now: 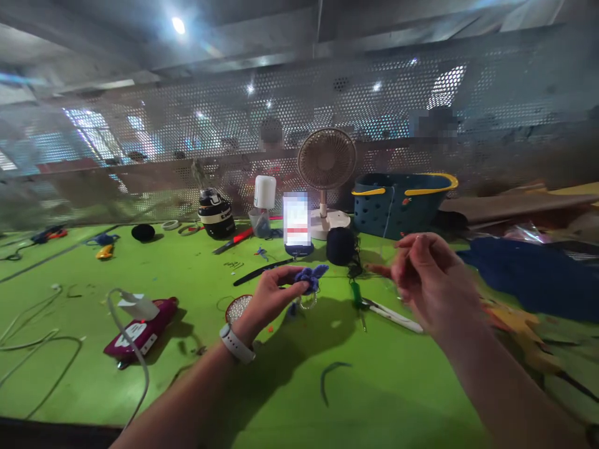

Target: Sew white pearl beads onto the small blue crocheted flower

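Observation:
My left hand [274,293], wearing a white watch, pinches a small blue-purple crocheted piece [309,277]. A loop of pearl-like beads [309,304] hangs under it. Raised to the right, my right hand [423,280] has thumb and fingers pressed together; what they hold, if anything, is too small to make out. Behind my left wrist sits a red-rimmed dish of white beads [238,307]. White-handled scissors [395,316] and a green-handled tool [356,294] lie between the hands. A dark ball of yarn [340,246] rests farther back.
On the green table [281,399], a phone [296,221] stands before a fan [326,159]. Behind are a black jug [216,215] and a blue basket [397,209]. A maroon power strip [140,330] with cables lies left, dark blue cloth [528,274] right.

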`<state>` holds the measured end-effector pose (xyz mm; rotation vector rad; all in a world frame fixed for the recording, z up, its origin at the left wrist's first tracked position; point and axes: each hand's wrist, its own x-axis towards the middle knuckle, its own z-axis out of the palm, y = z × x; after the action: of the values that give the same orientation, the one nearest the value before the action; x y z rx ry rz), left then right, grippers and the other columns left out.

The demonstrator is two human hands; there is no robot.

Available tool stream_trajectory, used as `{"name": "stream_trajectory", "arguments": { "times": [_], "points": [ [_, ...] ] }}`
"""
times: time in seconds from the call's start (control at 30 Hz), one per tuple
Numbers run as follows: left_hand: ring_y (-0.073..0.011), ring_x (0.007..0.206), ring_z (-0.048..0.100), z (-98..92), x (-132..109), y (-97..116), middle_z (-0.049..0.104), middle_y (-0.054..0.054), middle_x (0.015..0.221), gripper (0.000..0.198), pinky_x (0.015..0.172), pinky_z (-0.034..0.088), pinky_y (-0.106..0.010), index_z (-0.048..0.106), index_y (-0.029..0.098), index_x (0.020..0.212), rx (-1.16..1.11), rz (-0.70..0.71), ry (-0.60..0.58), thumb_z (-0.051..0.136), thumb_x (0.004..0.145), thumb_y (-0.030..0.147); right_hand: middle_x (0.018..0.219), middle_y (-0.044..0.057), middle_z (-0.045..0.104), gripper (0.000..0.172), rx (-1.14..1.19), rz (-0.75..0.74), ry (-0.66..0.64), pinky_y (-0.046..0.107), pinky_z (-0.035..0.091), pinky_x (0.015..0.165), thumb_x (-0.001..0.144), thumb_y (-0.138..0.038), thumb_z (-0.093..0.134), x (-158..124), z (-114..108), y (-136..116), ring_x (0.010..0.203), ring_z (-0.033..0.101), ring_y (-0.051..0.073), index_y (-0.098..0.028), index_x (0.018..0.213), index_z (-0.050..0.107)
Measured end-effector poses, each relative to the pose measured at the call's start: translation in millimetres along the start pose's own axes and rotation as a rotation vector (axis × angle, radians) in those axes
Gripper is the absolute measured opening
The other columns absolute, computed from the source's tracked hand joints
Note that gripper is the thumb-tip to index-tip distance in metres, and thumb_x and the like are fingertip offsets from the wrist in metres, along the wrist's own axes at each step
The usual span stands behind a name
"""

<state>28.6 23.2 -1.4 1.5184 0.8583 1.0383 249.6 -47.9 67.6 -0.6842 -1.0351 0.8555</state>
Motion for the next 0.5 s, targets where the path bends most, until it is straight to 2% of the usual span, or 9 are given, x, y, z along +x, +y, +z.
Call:
{"name": "stream_trajectory", "arguments": {
  "times": [0.1,0.2,0.27,0.37,0.5],
  "points": [
    [-0.0175,0.077,0.069,-2.8,2,-3,0.075,-0.010,0.090,0.035,0.076,0.054,-0.029,0.071,0.011,0.101,-0.029,-0.001,0.017,0.077,0.070,0.025,0.044,-0.012,0.048,0.032,0.112,0.037,-0.007,0.015,0.035,0.029,0.066,-0.049,0.080,2,-6,-12,0.027,0.028,0.001,-0.025,0.071,0.059],
    [-0.0164,0.076,0.068,-4.3,2,-4,0.075,-0.009,0.089,0.033,0.074,0.054,-0.028,0.071,0.011,0.100,-0.045,-0.014,0.033,0.077,0.070,0.024,0.044,-0.012,0.039,0.029,0.194,0.073,0.047,0.017,0.019,0.026,0.068,-0.045,0.079,7,-18,-18,0.029,0.019,0.002,-0.025,0.069,0.059],
    [-0.0161,0.077,0.068,-5.1,2,-3,0.075,-0.009,0.090,0.032,0.076,0.054,-0.028,0.071,0.012,0.099,-0.043,-0.029,0.044,0.078,0.070,0.023,0.046,-0.009,0.039,0.020,0.169,0.023,0.134,0.021,0.014,0.029,0.075,-0.038,0.074,11,-25,-19,0.031,0.020,0.003,-0.024,0.070,0.061],
    [-0.0158,0.077,0.068,-6.9,3,-2,0.075,-0.009,0.091,0.032,0.076,0.053,-0.029,0.071,0.011,0.099,-0.035,-0.056,0.078,0.078,0.069,0.022,0.054,-0.005,0.048,0.003,0.060,-0.105,0.268,0.024,0.017,0.035,0.077,-0.024,0.067,14,-29,-20,0.035,0.028,0.004,-0.022,0.077,0.065],
    [-0.0152,0.075,0.067,-11.0,4,0,0.075,-0.009,0.089,0.033,0.072,0.053,-0.028,0.070,0.011,0.099,-0.047,-0.089,0.122,0.077,0.069,0.022,0.061,-0.001,0.056,0.009,-0.135,-0.282,0.375,0.025,0.017,0.039,0.072,-0.019,0.068,14,-27,-25,0.037,0.030,0.004,-0.021,0.081,0.069]
  ]
}}
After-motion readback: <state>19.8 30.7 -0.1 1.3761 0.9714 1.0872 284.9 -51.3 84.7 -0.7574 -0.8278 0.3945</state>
